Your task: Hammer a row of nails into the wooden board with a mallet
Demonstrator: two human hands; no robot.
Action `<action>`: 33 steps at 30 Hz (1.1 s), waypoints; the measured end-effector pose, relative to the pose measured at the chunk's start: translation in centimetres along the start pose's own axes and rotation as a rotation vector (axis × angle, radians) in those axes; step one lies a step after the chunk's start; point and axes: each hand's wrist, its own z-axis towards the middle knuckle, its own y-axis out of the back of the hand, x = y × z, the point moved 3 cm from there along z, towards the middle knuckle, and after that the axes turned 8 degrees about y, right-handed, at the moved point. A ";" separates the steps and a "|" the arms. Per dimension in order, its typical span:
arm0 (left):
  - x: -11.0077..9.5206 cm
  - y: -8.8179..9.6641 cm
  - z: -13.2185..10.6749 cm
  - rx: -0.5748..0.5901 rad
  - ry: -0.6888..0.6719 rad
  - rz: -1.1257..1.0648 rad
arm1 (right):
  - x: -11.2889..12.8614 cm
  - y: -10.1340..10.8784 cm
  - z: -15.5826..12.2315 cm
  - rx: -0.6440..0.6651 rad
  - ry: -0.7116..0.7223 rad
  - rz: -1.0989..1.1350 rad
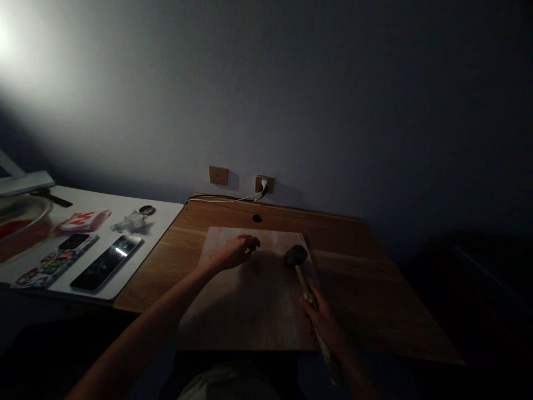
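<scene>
My right hand (pixel 322 316) is wrapped round the wooden handle of a mallet with a dark head (pixel 295 255). The mallet's head is over the right side of a pale wooden board (pixel 266 316), and the handle's end points back toward me. Over the board's upper left part is my left hand (pixel 239 251), its fingers loosely bent and apart, with nothing visible between them. Just below its fingertips, small dark bits (pixel 255 267) lie on the board, too dim to name.
The board rests on a wooden table (pixel 353 278). At left, a white table (pixel 162 222) bears a phone (pixel 107 263), a patterned case (pixel 56 261), a red and white packet (pixel 85 221), crumpled clear plastic (pixel 135 222) and a large clear bowl (pixel 25 228). A white plug (pixel 264 183) and cables are at the wall.
</scene>
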 end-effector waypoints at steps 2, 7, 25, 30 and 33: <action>-0.5 -0.7 1.4 0.018 -0.027 0.019 | 0.1 0.0 -0.1 0.002 -0.012 0.023; -1.4 -2.6 3.7 0.076 -0.043 0.021 | -0.2 0.1 0.0 -0.003 -0.046 0.075; -2.3 -7.3 9.8 -0.012 0.037 -0.157 | -0.6 0.6 0.4 -0.035 -0.047 0.149; -2.1 -7.8 10.2 -0.044 0.040 -0.186 | -0.3 0.4 0.2 -0.050 -0.055 0.200; -1.9 -7.9 10.4 -0.044 0.052 -0.157 | 0.2 0.4 0.0 -0.058 -0.078 0.199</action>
